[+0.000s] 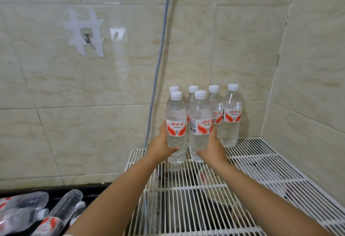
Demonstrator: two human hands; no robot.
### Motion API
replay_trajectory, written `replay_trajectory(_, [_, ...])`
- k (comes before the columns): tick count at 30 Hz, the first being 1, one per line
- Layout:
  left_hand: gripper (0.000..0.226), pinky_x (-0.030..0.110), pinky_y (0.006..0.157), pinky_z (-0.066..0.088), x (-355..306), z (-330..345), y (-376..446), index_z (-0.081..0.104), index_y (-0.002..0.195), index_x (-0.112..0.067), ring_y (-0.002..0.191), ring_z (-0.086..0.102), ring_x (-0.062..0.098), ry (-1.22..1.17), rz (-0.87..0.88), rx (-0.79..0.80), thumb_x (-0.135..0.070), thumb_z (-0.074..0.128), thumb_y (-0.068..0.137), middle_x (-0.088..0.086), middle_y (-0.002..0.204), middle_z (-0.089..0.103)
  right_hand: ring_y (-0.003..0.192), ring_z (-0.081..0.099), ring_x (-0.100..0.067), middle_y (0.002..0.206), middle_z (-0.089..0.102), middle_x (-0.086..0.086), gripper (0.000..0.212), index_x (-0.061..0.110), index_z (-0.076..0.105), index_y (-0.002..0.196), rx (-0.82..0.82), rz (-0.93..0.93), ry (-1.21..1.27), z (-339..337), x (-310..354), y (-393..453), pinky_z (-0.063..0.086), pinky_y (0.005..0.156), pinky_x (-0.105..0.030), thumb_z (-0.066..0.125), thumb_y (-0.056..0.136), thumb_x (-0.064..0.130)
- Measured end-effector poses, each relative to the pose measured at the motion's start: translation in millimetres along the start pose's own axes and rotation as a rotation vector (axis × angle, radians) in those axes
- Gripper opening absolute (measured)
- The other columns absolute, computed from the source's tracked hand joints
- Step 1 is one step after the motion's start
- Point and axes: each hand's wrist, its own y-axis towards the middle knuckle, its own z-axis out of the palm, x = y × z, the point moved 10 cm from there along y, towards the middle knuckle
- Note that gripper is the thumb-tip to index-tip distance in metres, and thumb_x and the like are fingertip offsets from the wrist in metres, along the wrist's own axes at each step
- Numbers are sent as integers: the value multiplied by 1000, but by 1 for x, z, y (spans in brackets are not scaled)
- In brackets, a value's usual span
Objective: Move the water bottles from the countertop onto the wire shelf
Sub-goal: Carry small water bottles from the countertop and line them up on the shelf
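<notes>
Head view, my left hand (162, 147) wrapped round one upright bottle (176, 129), my right hand (212, 147) round another (199, 126), both on the wire shelf (252, 163), four bottles (231, 116) crowding behind, spare bottles (37, 215) lying on the countertop (89, 194), grey cable (158, 64) alongside.

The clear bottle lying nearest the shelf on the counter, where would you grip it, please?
Probably the bare upper body of the lying bottle, above its red label, fingers closing from above across its width: it lies on its side, base toward the wall, with neighbours close on both sides.
</notes>
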Motion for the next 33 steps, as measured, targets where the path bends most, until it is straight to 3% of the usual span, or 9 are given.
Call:
replay_trajectory(8, [98,37,95,46,-7,8,-1,5,146,-25,119,54,24,-34,3,-84,-9,72,76,5,135,52,108,59,-27,128,52,-13,87,14,16,142,-100,-12,-19,-6,2,-2,51,85,-33,73,76,19])
replay_trajectory(15, [90,33,88,47,-8,4,-8,9,146,-26,113,57,22,50,51,-176,-12,68,80,4,129,56,111,57,-26,129,53,-10,86,18,19,142,-81,-70,38,-6,1,-3,50,89,-33,73,76,18])
replay_trajectory(19, [89,35,92,47,-7,4,-10,10,145,-27,116,55,20,69,30,-211,-13,69,80,1,133,53,82,59,-18,101,59,-5,86,19,17,144,-54,-97,71,-7,-3,-1,51,73,-25,72,77,17])
replay_trajectory(24, [89,34,93,46,-7,6,-10,13,145,-24,116,55,21,111,-16,-259,-18,71,78,2,131,54,79,63,-16,102,65,-7,88,20,13,146,-9,-104,54,-6,-4,-1,53,71,-24,70,79,19])
replay_trajectory(28, [89,31,89,46,-8,5,-8,7,146,-25,116,56,22,141,-51,-263,-19,68,81,3,133,53,57,47,-3,72,52,5,87,20,9,147,7,-92,4,-6,-3,-2,36,50,-9,67,82,23])
replay_trajectory(33, [87,34,92,46,-9,5,-11,10,146,-26,117,56,22,70,-52,-211,-19,68,81,3,133,54,86,63,-17,104,64,-9,82,13,4,147,28,-71,-143,-8,4,-12,51,72,-22,59,88,28])
